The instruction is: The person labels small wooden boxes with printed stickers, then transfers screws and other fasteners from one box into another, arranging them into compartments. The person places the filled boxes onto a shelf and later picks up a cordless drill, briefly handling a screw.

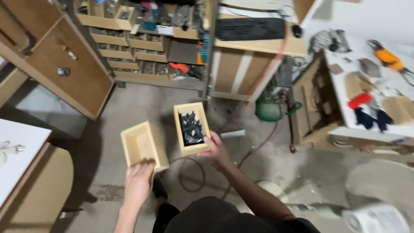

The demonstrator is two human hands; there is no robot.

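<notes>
My left hand (139,183) grips the near end of a small empty wooden box (143,144), held out over the floor. My right hand (217,151) holds the near end of a second wooden box (191,128) of the same kind, which is filled with several black metal parts. The two boxes are side by side, a short gap apart, both with their open tops facing up.
Wooden shelving with more small drawer boxes (138,41) stands ahead. A black keyboard (250,28) lies on a shelf. A white worktable (379,86) with tools is at right, a green tank (268,108) and a red hose (192,172) on the concrete floor, a white table (17,151) at left.
</notes>
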